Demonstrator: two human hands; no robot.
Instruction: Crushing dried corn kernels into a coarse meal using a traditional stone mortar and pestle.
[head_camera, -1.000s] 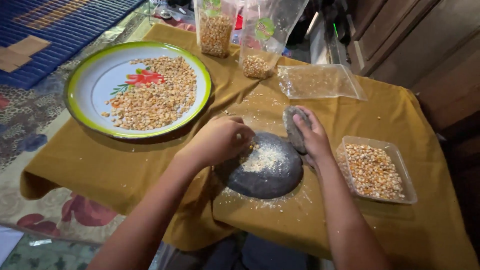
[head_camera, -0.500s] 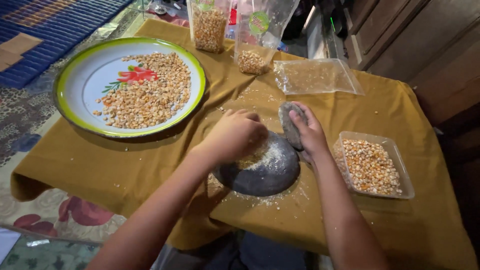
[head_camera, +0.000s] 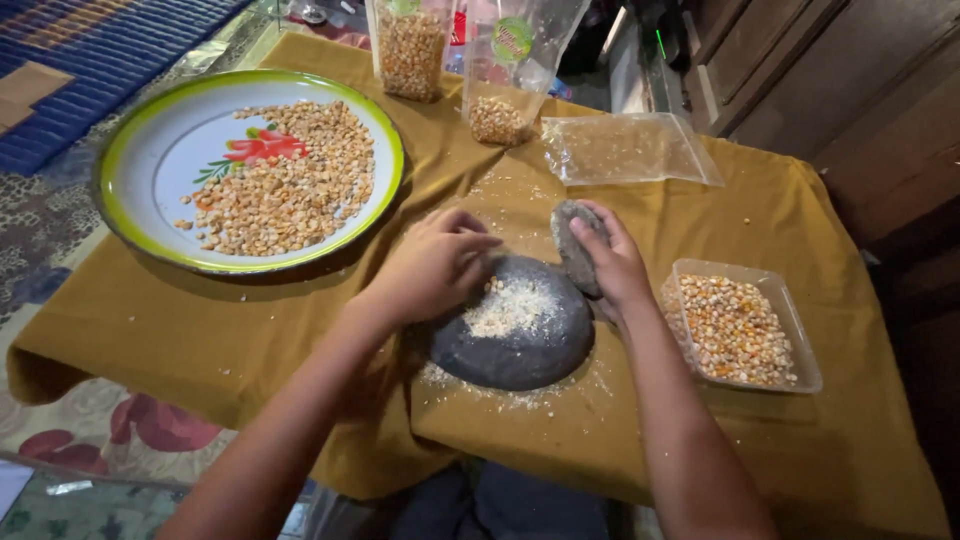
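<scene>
**Corn on flat stone, both hands at it**

Far left: round enamel plate (head_camera: 140, 160), green rim, flower print, holds a spread of split corn (head_camera: 290, 180). It sits on a mustard cloth (head_camera: 200, 340). Left hand (head_camera: 435, 265) is next, fingers curled, fingertips on the near-left edge of the dark flat stone (head_camera: 515, 335); it grasps nothing I can make out. Crushed pale corn meal (head_camera: 510, 305) sits on the stone top, crumbs around its base. Right hand (head_camera: 615, 260) grips a grey hand stone (head_camera: 575, 245), tilted, lower end touching the flat stone's far-right edge. Behind: two plastic bags of kernels (head_camera: 410, 50), one flat clear bag (head_camera: 630, 150). Far right: clear tub of whole corn (head_camera: 740, 325).
</scene>
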